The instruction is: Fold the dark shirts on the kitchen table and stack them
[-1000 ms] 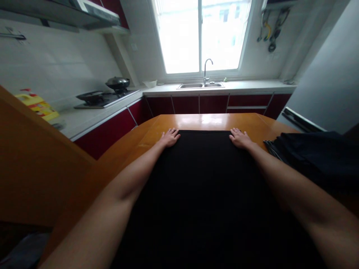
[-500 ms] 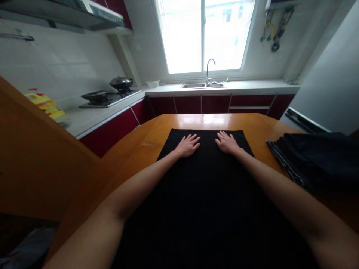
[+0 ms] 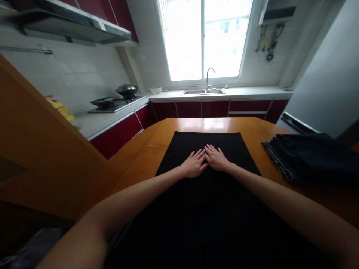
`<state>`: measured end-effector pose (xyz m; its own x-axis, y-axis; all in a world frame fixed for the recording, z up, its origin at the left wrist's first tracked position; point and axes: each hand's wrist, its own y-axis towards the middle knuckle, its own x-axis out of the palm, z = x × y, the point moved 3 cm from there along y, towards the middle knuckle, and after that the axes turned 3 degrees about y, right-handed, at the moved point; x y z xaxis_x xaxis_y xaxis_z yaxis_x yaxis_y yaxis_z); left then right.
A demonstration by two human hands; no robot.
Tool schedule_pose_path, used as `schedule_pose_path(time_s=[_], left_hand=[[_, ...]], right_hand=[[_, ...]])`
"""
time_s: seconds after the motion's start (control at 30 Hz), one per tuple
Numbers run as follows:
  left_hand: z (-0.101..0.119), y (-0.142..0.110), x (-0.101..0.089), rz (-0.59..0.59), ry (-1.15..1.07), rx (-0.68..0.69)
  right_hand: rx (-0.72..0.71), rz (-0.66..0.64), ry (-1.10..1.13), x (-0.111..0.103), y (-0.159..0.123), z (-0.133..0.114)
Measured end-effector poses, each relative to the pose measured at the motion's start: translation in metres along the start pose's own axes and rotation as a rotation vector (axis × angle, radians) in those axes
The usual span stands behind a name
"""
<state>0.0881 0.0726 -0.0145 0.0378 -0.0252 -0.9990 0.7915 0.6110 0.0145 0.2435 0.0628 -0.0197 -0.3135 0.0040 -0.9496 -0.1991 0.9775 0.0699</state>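
A black cloth [image 3: 213, 209] lies spread over the wooden table [image 3: 148, 149], its straight far edge short of the table's far side. My left hand [image 3: 194, 163] rests palm down on the cloth with its fingers stretched out. Beside it, my right hand [image 3: 216, 158] also lies flat on the cloth, fingers extended. The fingertips of the two hands meet or nearly meet near the cloth's middle line. Neither hand holds anything. The near end of the cloth runs out of view below.
A stack of folded dark cloth [image 3: 311, 157] sits on the table at right. Beyond are a sink [image 3: 195, 92] under the window, a stove with a lidded wok [image 3: 126, 90], and a yellow bottle [image 3: 63, 110]. A wooden panel [image 3: 36, 130] stands at left.
Both hands have slid inward and closer to me over the cloth, from well apart near its far edge to fingertip to fingertip. The camera view has tilted up slightly.
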Motion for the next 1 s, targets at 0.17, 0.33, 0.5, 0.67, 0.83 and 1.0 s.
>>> schedule_pose_path(time_s=[0.17, 0.33, 0.5, 0.67, 0.83, 1.0], left_hand=[[-0.052, -0.036, -0.021, -0.082, -0.009, -0.296], [-0.059, -0.062, -0.05, -0.034, 0.03, -0.444], [0.053, -0.089, -0.034, -0.025, -0.077, -0.054], [0.127, -0.138, -0.017, -0.114, -0.202, 0.121], [0.137, -0.165, -0.018, -0.108, -0.194, 0.094], [0.142, -0.172, -0.019, -0.062, -0.185, 0.118]], right_hand=[[0.278, 0.048, -0.088, -0.021, -0.034, 0.054], [0.385, 0.125, -0.125, -0.047, -0.062, 0.073], [0.07, 0.018, 0.007, -0.03, -0.11, -0.011], [-0.078, -0.118, 0.091, -0.005, -0.185, -0.072], [-0.092, -0.079, 0.069, 0.0, -0.231, -0.08], [-0.1, -0.05, 0.07, -0.001, -0.251, -0.081]])
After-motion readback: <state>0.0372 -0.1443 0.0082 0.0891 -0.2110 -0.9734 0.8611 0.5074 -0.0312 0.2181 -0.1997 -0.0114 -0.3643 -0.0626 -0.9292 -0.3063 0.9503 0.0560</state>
